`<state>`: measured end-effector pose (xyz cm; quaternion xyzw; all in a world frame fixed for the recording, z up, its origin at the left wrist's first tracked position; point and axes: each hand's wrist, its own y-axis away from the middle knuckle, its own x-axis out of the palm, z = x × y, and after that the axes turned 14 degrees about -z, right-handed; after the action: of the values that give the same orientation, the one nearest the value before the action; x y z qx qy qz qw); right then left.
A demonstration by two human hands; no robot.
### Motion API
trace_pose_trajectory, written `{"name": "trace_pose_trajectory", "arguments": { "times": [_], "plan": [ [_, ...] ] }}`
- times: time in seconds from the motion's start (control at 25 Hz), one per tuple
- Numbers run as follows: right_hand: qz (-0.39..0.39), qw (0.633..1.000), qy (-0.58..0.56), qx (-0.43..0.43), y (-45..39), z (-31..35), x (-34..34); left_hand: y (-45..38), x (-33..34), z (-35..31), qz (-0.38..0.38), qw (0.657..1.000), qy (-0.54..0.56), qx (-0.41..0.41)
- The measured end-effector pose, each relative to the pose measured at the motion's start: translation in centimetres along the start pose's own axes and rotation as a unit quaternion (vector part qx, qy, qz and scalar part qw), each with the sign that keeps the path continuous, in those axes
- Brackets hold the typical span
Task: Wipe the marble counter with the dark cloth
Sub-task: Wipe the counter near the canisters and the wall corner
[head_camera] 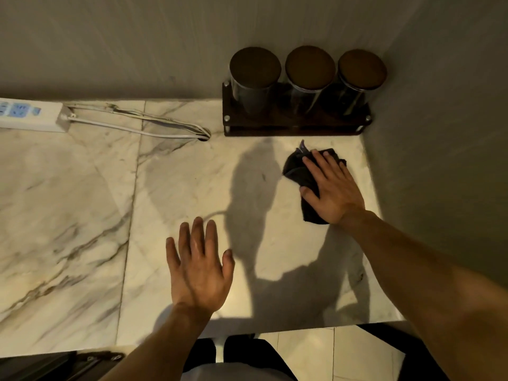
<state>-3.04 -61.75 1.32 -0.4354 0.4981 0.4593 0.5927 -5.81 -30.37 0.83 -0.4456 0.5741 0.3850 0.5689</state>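
The dark cloth (297, 169) lies crumpled on the marble counter (82, 202) near the right wall, just in front of the jar rack. My right hand (332, 188) presses flat on top of the cloth, fingers spread, covering most of it. My left hand (198, 265) rests palm down on the bare marble near the counter's front edge, fingers apart and holding nothing.
A dark wooden rack (297, 125) with three lidded jars (309, 70) stands at the back right corner. A white power strip (30, 114) and its cables (143, 127) lie at the back left. Walls close the back and right sides.
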Motion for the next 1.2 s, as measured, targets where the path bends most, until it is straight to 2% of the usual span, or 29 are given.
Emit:
{"name": "trace_pose_trajectory", "arguments": {
  "times": [0.28,0.64,1.2],
  "plan": [
    [-0.037,0.988,0.008,0.152,-2.7,0.0,0.7,-0.1,0.2,0.0,-0.008,1.000,0.009,-0.004],
    [-0.084,0.942,-0.017,0.325,-2.1,1.1,1.0,0.0,0.2,0.0,-0.022,1.000,0.008,-0.003],
    [-0.107,0.924,0.002,0.368,5.4,3.1,0.9,0.2,0.1,0.1,-0.014,0.999,0.031,0.000]
  ]
}}
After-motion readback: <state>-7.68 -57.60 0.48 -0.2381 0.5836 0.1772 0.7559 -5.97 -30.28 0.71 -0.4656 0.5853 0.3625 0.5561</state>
